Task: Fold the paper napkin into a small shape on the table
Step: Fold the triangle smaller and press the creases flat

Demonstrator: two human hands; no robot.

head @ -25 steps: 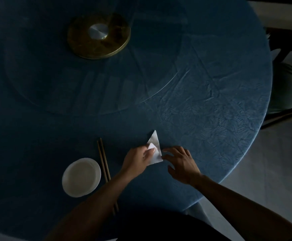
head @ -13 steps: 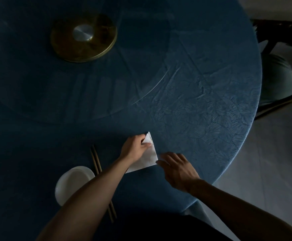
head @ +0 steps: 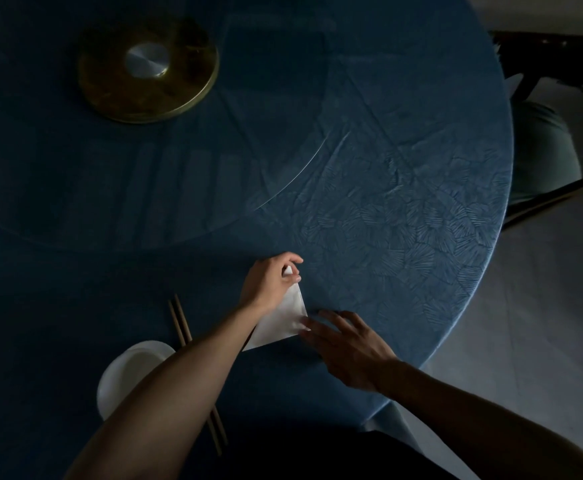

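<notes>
The white paper napkin [head: 281, 320], folded to a triangle, lies flat on the dark blue table [head: 369, 188] close to the near edge, a little right of the middle of that edge. Its far tip is pinched between the thumb and forefinger of the left hand [head: 269, 284], the other fingers curled in above it, so this hand is closed on the napkin's point. The napkin's right corner sits under the fingertips [head: 305, 322] of the right hand [head: 347, 351], which lies palm down with its fingers spread loosely and pressing the paper to the cloth rather than gripping it; most of the hand rests on the table just right of the napkin. The napkin's near left corner disappears beneath the left forearm. No brand, label or writing can be read anywhere; the tablecloth shows only a pressed fan-like pattern toward the right edge. The left arm reaches in from the near edge, slanting up and to the right, wrist bent slightly over the napkin. The right arm comes in from the lower right, crossing the near right edge of the table. A pair of chopsticks [head: 179, 322] lies left of the napkin, partly under the left forearm, and a white plate [head: 134, 367] sits beside them nearer the edge. A brass-coloured disc [head: 148, 69] stands well apart toward the far left.
</notes>
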